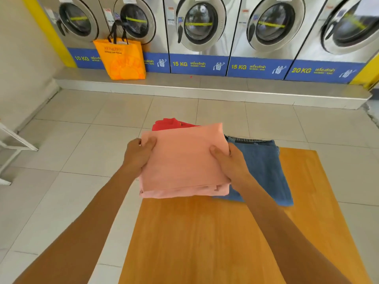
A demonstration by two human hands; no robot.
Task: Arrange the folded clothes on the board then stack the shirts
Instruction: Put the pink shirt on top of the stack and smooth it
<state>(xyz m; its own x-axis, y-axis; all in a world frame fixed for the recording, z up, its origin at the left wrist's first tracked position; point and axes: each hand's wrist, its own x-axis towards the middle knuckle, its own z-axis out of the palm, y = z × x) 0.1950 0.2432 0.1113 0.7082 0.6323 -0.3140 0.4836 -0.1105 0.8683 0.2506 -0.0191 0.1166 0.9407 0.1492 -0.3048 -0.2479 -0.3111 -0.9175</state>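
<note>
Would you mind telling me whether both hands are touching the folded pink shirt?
Touching. The head view shows the left hand gripping the pink shirt at its left edge and the right hand gripping its right edge, thumbs pressed on top of the fabric.

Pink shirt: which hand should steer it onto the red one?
Left, likely. The left hand grips the pink shirt on the side nearest the red shirt; the right hand is over the jeans.

Red shirt [171, 123] mostly under pink shirt [182, 158]
</note>
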